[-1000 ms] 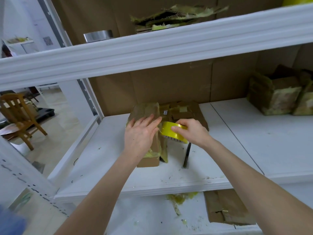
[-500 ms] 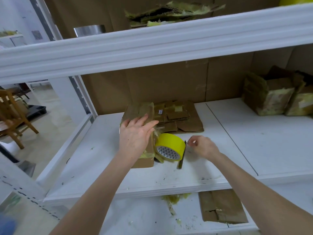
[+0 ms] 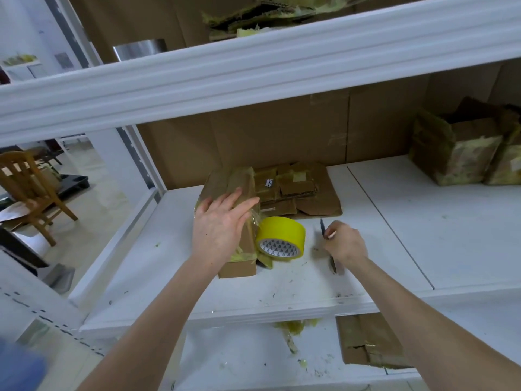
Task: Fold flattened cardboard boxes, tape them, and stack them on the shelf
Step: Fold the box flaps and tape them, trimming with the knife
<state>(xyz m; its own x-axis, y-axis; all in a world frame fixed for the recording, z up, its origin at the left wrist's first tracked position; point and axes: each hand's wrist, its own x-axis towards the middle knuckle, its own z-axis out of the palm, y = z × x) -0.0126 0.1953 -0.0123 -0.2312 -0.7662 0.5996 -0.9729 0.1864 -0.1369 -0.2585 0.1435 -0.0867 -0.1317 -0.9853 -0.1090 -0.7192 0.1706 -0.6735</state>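
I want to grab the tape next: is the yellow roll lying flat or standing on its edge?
On its edge: the yellow tape roll shows its core hole toward the camera, beside the box.

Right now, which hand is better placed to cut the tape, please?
Likely the right hand: it grips the slim dark tool beside the yellow tape roll; the left hand lies flat on the brown cardboard box.
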